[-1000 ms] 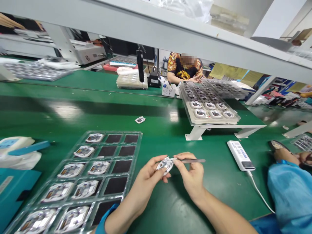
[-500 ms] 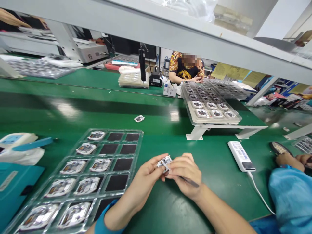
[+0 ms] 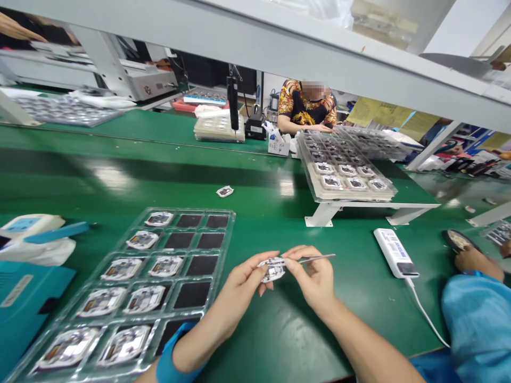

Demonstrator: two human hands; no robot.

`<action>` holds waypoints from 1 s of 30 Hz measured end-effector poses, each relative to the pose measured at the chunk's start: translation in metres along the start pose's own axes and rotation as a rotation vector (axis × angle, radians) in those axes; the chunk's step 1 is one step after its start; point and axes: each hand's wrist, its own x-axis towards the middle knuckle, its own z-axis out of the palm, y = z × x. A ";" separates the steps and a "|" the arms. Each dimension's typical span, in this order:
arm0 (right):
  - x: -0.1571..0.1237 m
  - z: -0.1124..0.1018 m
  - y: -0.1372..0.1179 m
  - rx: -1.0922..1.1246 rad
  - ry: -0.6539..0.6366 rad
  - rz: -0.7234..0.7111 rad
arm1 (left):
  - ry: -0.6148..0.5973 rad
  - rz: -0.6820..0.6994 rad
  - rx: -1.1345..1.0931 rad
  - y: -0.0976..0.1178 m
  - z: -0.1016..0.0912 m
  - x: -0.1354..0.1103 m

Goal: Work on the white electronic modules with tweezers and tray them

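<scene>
- Component (image 3: 272, 269), small and pale, sits between our two hands, raised in front of us over the green bench (image 3: 279, 340).
- Our left hand (image 3: 244, 282) pinches it by its left side, thumb on the near face and fingers bent behind.
- Our right hand (image 3: 312, 276) meets it at the upper right edge; thumb and index finger close together there, and whether the tips press on it is too small to tell.
- That same hand grips a slim metal tool (image 3: 319, 258), whose shaft sticks out to the right past our knuckles.
- We see a whitish rim with clipped corners around grey and silvery inner pieces; the face tilts toward us, and our fingertips cover some of the edge.
- Finer detail inside the rim is too small for us to make out.
- To the left of our hands lies a clear tray (image 3: 230, 226) with similar pale-rimmed pieces in its left and middle columns and black squares down its right column.
- Beyond our hands, one loose piece (image 3: 224, 191) of like shape rests on the bench, well apart from both.
- Right of our right hand we have a white device (image 3: 395, 252) with a cable.
</scene>
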 end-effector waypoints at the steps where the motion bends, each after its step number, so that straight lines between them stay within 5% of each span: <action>1: 0.000 -0.001 0.001 0.020 0.010 0.041 | 0.004 0.002 0.011 0.000 -0.001 0.000; 12: 0.004 -0.003 0.002 0.058 -0.023 0.172 | -0.013 -0.108 -0.068 0.002 -0.004 -0.001; 18: 0.004 -0.005 -0.002 -0.044 -0.044 -0.169 | -0.021 -0.174 -0.227 0.007 -0.003 0.000; 22: 0.002 -0.002 -0.001 -0.069 -0.065 -0.271 | -0.037 -0.192 -0.255 0.007 -0.002 -0.002; 30: 0.000 0.002 0.004 0.008 0.192 0.141 | -0.037 -0.171 -0.214 0.007 0.000 -0.002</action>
